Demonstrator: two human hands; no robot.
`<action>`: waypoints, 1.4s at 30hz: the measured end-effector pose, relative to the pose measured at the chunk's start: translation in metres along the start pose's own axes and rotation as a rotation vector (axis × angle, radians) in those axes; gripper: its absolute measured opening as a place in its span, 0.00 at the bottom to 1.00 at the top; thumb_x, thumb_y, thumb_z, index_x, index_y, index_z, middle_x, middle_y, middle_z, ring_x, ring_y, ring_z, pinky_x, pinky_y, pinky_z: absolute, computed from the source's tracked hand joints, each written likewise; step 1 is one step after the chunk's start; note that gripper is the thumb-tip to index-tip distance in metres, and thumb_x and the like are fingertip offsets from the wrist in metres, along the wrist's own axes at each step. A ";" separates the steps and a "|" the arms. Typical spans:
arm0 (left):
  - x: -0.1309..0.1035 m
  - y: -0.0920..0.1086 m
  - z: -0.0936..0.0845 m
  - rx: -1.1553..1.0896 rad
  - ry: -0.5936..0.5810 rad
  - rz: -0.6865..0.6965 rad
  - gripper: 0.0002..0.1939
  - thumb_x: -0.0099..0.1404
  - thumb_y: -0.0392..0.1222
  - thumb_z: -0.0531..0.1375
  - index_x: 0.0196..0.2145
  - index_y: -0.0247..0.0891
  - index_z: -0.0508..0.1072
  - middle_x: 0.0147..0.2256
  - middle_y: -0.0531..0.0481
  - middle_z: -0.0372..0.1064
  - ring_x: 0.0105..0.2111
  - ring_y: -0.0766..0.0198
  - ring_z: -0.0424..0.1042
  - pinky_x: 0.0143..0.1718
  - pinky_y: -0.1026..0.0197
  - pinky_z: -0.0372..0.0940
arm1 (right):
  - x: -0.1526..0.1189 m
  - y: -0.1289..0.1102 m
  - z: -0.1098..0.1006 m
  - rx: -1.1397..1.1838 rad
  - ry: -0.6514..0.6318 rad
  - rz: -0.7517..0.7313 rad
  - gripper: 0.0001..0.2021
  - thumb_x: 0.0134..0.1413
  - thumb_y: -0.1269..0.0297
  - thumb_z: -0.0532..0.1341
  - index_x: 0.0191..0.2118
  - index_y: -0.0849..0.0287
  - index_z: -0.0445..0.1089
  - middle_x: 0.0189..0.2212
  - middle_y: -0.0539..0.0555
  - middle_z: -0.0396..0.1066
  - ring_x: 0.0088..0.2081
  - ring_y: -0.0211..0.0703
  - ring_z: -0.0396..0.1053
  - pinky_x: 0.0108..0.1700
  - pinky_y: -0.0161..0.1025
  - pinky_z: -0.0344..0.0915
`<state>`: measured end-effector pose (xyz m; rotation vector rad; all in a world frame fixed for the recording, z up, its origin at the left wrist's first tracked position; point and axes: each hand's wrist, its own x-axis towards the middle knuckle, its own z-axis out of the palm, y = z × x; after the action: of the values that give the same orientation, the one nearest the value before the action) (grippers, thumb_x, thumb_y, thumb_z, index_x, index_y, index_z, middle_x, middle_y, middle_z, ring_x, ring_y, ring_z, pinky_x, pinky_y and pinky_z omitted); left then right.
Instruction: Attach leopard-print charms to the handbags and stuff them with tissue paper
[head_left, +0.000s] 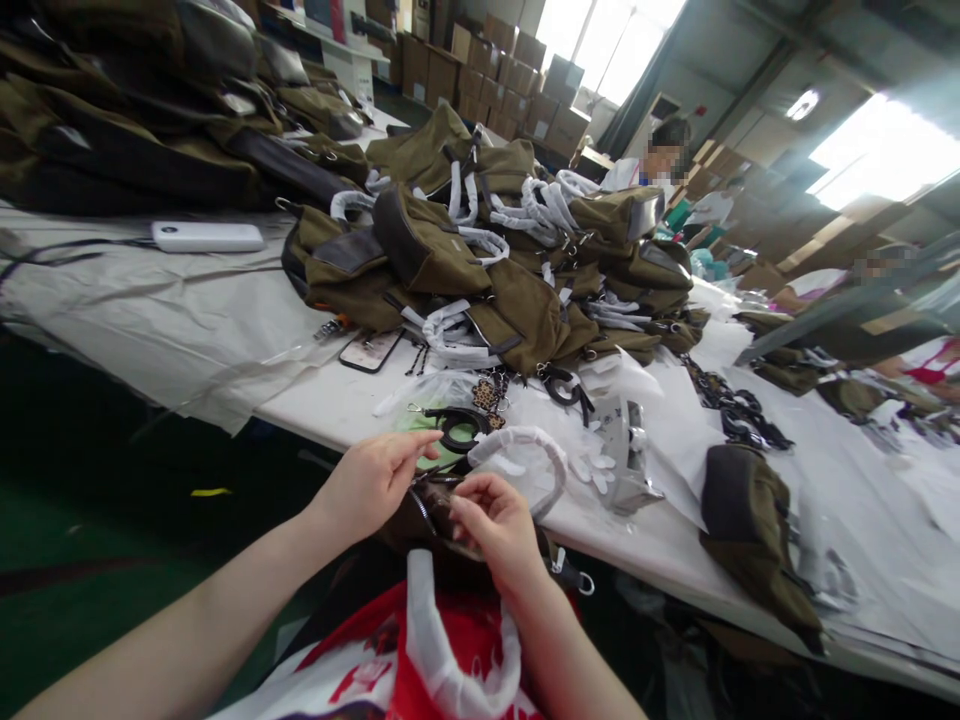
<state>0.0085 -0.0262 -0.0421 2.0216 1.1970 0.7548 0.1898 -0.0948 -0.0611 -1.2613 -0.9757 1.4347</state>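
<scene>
An olive-brown handbag sits at the table edge in front of me, its zipper open. One white-wrapped handle hangs toward my body; the other wrapped handle arches over the table. At the far left of the opening, my left hand is closed, fingertips pinched together close to a coiled black strap. My right hand is over the bag's mouth, thumb and fingers curled together at its right side. What either hand pinches is too small or hidden to tell.
Many olive bags are heaped across the table. A phone, a white power bank, leopard-print charms and a metal dispenser lie around. Another bag lies at the right edge. A co-worker is farther back.
</scene>
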 end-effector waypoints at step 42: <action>0.004 0.015 0.016 -0.389 -0.232 -0.117 0.12 0.63 0.44 0.57 0.31 0.34 0.77 0.26 0.51 0.72 0.27 0.66 0.70 0.29 0.68 0.64 | 0.006 0.007 -0.003 0.137 0.237 -0.061 0.12 0.49 0.55 0.68 0.31 0.60 0.73 0.23 0.50 0.75 0.20 0.34 0.70 0.22 0.29 0.67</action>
<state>0.0300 -0.0319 -0.0398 1.6519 0.9421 0.6201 0.1917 -0.0908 -0.0693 -1.2565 -0.7376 1.2501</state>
